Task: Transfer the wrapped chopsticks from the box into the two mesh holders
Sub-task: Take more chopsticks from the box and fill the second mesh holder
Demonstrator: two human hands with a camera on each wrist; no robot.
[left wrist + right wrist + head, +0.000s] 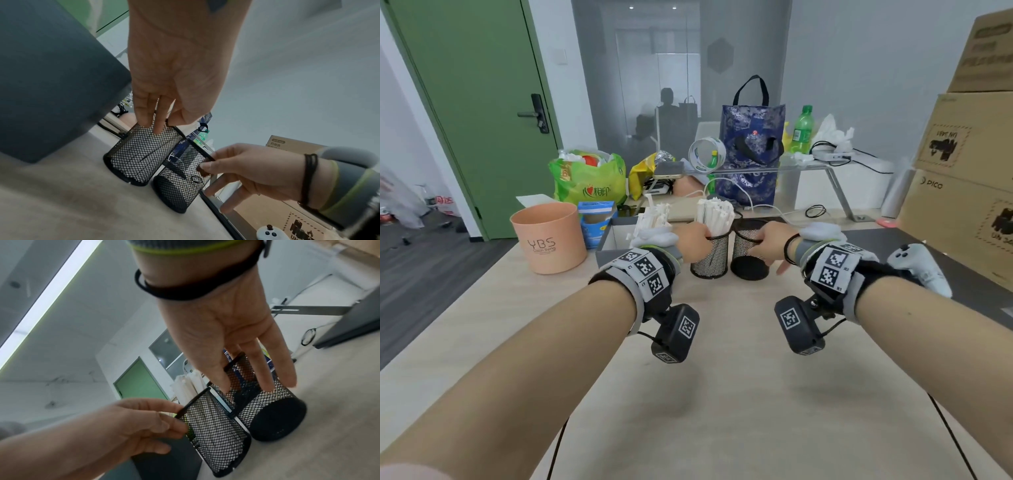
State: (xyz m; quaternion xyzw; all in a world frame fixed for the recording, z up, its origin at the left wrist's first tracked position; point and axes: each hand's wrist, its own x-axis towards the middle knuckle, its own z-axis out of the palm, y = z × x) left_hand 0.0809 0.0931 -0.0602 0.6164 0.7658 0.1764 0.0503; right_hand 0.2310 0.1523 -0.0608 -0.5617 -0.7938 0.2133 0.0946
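The left hand (690,241) pinches the rim of the chopstick-filled mesh holder (710,257) just right of the grey box (613,245), while the right hand (770,243) pinches the empty mesh holder (749,255) beside it, more wrapped chopsticks (652,219) standing in the box.

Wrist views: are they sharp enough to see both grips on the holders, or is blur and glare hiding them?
Left wrist view: dim, mesh crisp, left hand on the left holder rim. Right wrist view: bright ceiling strip, softer, right hand on the right holder rim.

Beige table (722,394) under two mesh holders (710,255), box (609,255)
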